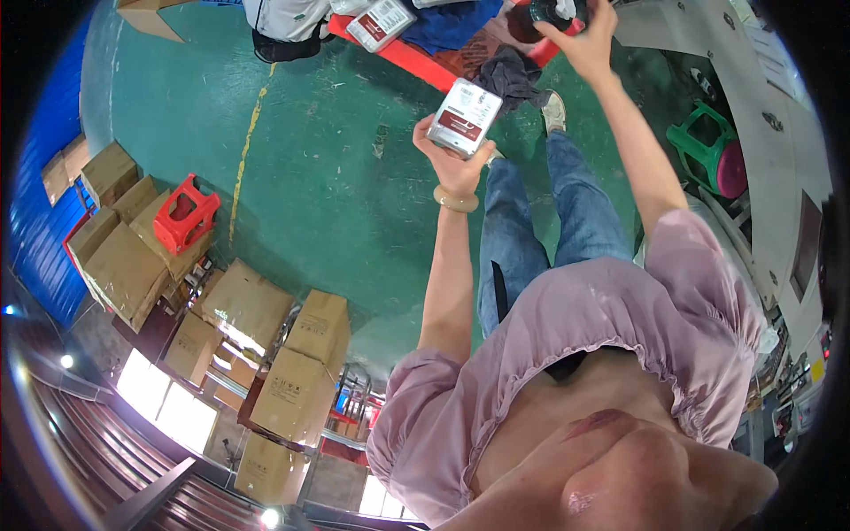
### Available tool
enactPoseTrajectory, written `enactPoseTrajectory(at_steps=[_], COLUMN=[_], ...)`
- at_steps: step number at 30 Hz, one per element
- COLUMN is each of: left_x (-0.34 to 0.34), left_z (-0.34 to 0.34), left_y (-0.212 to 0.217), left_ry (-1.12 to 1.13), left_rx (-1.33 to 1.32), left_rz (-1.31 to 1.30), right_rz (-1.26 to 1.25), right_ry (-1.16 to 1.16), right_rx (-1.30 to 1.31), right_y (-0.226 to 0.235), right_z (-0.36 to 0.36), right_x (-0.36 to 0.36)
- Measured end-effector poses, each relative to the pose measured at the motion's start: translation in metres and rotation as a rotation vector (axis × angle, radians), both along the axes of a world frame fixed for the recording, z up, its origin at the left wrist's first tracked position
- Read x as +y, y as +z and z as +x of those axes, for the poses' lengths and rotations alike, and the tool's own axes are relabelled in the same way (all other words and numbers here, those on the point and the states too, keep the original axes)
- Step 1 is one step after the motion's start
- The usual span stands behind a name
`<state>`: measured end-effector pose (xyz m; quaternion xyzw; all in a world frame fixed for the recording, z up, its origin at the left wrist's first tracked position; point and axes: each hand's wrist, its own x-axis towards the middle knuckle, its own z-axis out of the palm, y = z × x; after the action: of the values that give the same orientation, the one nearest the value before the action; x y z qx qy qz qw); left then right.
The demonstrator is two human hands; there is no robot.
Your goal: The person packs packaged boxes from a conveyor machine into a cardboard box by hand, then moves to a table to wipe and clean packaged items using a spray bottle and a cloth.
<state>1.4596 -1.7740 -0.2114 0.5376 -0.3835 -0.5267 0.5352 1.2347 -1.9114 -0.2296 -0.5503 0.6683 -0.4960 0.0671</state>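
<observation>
My left hand (pixel 453 166) is wrapped round the lower end of a flat rectangular pack (pixel 465 117) with a white and dark-red label, held tilted up before my legs. At the top right, my right hand (pixel 591 46) has its thumb and fingers about a black round object (pixel 531 14) with a whitish piece (pixel 565 9) at it; its exact kind is unclear, being cut by the upper edge. A crumpled dark cloth (pixel 512 76) hangs over the rim of a red table or tray (pixel 416 60), just beyond the left hand. A similar labelled pack (pixel 381 24) lies there.
Blue cloth (pixel 452 26) lies on the red surface; a white and black bag (pixel 288 31) is left of it. Cardboard boxes (pixel 297 389) and a red stool (pixel 186 214) stand at left. A green stool (pixel 704 146) is at right, by a pale machine cabinet (pixel 708 44).
</observation>
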Motion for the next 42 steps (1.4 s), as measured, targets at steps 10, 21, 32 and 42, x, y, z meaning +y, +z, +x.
enactPoseTrajectory(at_steps=[10,21,32,42], left_x=[0.013,-0.011,-0.027,-0.024], left_z=[0.002,-0.006,-0.040,-0.010], left_y=[-0.005,-0.076,-0.040,-0.097], left_ry=[0.034,-0.020,-0.033,-0.038], left_rx=[-0.251,-0.627,-0.778,-0.346], left_rz=[0.063,0.066,0.059,0.141], right_rz=[0.148,0.513,0.483,0.595], right_ry=[0.204,0.547,0.485,0.586], right_rx=[-0.291,-0.159,-0.197,-0.261], right_y=[-0.004,-0.044,-0.061,-0.089], right_z=[0.032,0.065,0.054,0.033], right_x=[0.056,0.081,0.066,0.039])
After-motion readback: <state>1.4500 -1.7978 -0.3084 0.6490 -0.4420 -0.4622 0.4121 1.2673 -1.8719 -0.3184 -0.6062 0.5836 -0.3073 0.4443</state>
